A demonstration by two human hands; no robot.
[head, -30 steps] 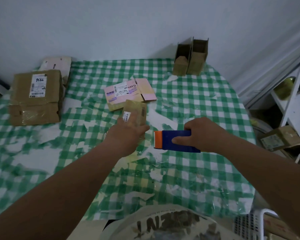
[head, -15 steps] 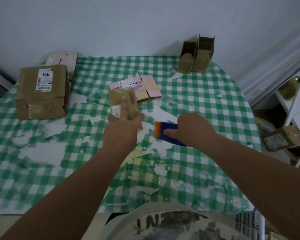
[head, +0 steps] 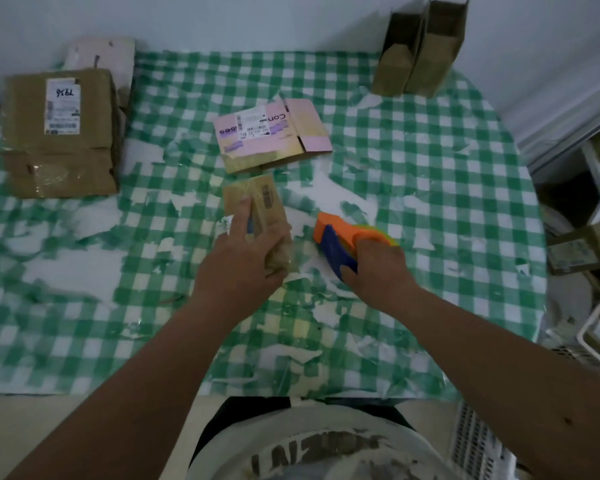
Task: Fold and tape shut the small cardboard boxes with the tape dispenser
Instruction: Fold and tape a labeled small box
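Observation:
A small brown cardboard box (head: 264,206) with a barcode label lies at the middle of the green checked table (head: 413,174). My left hand (head: 243,258) grips it from the near side, fingers laid over its top. To its right my right hand (head: 378,271) holds the blue and orange tape dispenser (head: 336,237), whose orange end points up and left toward the box without touching it. A flattened pink box (head: 274,133) lies just beyond the small one.
A large brown parcel (head: 59,133) with a white label sits at the far left. Two open upright small boxes (head: 420,53) stand at the back right against the wall. Another parcel (head: 582,247) lies off the table's right edge. The tablecloth is torn in many patches.
My left hand has turned the small box and lowered it to the table. The dispenser in my right hand has tilted, its orange end now raised toward the box.

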